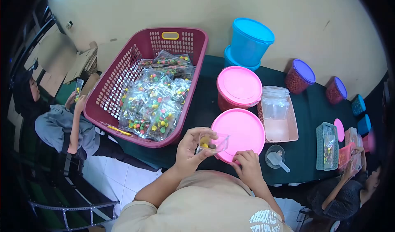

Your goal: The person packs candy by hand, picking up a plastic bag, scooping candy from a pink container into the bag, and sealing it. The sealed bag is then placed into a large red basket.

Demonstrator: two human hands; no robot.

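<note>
Left hand is pinching a small clear candy bag mid-frame, right hand is curling beside the pink lid. Looks light, crinkly, slippery; best gripping the top edge.

There is a single view, from a camera worn on the person's head, looking steeply down and forward over the person's own chest and shoulders. It is a wide fisheye: the corners are black and straight edges bow outward. The left hand and right hand sit low in the centre, close to the lens. Beyond them the dark-covered table runs across the middle of the frame, and the pale wall it stands against fills the top. The wide angle also takes in a seated person at the far left edge and another at the lower right. No second view overlaps it.
</note>
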